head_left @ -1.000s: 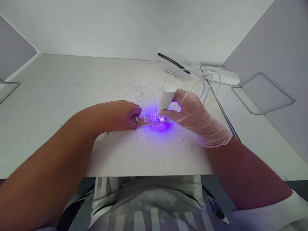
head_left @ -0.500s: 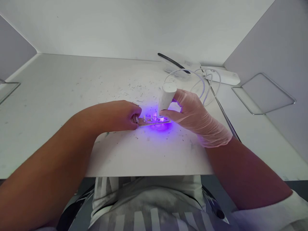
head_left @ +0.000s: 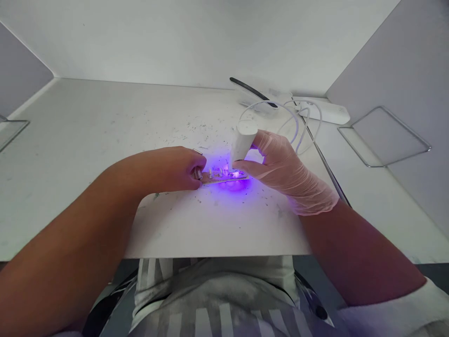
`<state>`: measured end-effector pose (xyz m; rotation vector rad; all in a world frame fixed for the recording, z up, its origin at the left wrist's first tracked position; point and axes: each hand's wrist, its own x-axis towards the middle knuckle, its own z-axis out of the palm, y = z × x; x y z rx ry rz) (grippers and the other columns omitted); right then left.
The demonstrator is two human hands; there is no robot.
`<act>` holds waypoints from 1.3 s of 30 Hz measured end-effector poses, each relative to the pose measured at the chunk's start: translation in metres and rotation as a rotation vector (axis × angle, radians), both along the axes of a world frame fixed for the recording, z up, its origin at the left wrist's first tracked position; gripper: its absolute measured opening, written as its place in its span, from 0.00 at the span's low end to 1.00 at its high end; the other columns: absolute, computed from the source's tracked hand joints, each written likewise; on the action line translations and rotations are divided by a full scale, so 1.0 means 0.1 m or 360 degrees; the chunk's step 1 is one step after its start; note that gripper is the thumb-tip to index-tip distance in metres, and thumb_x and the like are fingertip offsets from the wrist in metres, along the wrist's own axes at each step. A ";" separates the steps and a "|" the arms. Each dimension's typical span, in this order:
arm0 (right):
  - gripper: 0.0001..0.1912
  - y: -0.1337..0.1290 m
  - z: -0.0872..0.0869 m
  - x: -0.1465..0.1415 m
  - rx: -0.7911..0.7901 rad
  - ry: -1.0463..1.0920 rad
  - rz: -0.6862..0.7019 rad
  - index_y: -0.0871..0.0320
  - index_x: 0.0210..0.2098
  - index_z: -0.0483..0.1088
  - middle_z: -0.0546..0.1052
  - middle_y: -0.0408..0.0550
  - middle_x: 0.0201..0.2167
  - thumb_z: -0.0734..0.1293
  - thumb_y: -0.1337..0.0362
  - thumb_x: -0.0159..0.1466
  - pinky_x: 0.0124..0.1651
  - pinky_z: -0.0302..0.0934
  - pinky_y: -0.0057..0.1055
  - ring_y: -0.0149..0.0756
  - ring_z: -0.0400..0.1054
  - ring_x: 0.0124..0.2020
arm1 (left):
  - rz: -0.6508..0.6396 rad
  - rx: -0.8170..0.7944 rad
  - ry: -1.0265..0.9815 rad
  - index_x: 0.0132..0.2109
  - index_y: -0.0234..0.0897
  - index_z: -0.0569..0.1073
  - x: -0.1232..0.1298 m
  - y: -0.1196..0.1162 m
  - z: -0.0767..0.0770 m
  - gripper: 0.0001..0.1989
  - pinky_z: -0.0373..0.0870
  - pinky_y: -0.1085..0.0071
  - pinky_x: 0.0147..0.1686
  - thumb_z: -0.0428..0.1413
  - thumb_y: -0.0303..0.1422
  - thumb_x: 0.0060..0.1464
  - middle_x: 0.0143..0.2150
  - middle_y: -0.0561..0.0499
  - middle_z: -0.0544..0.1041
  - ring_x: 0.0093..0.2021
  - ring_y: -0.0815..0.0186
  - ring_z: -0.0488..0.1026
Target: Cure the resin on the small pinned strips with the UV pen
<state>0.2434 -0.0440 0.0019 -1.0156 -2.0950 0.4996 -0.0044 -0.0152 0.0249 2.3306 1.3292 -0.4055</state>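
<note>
With the bare left hand, pinches the left end of a thin beige strip bearing small clear pieces, jutting past the fingertips toward three o'clock. Grips a tapered white lamp in the gloved right hand, casting violet light on the strip's right part. Includes, at one o'clock, blurry clear plastic, contents unclear, beside a curved black bar.

Dullish white light, violet glow from white lamp.
Glare washes detail beside right fingers; wide-lens stretch toward frame edges.
</note>
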 end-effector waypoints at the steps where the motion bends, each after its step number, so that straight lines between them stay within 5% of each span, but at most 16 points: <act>1: 0.05 0.00 0.00 0.00 0.0005 0.0002 0.0003 0.56 0.36 0.74 0.79 0.45 0.33 0.72 0.63 0.61 0.39 0.65 0.38 0.37 0.73 0.34 | -0.0001 0.0003 0.0011 0.33 0.48 0.76 0.00 0.00 0.00 0.05 0.58 0.63 0.33 0.59 0.41 0.50 0.31 0.50 0.76 0.32 0.60 0.70; 39: 0.05 -0.02 0.01 -0.01 -0.0034 0.0007 -0.0024 0.55 0.34 0.72 0.78 0.43 0.32 0.72 0.63 0.61 0.39 0.64 0.36 0.35 0.72 0.33 | 0.0046 -0.0076 0.0076 0.31 0.44 0.71 0.04 -0.02 0.05 0.04 0.61 0.62 0.33 0.58 0.37 0.49 0.36 0.49 0.80 0.33 0.60 0.74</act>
